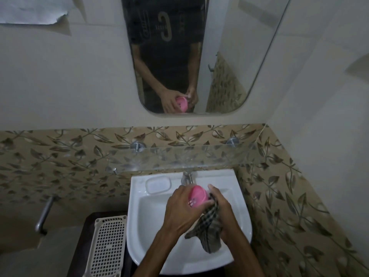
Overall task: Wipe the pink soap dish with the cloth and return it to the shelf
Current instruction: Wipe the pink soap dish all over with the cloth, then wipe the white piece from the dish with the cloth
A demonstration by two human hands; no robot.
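Observation:
Over the white sink I hold the pink soap dish (198,195) in my left hand (182,209), tilted with its underside towards me. My right hand (220,208) grips a dark checked cloth (208,230) and presses it against the dish's right edge; the rest of the cloth hangs down over the basin. The glass shelf (179,158) runs along the wall just above the sink and nothing stands on it. The mirror above repeats both hands and the dish.
The white sink (143,226) has a chrome tap (187,177) at its back and a moulded soap recess (158,184). A white perforated basket (107,246) lies to the left. A metal rail (45,213) sticks out from the left wall. The right wall stands close.

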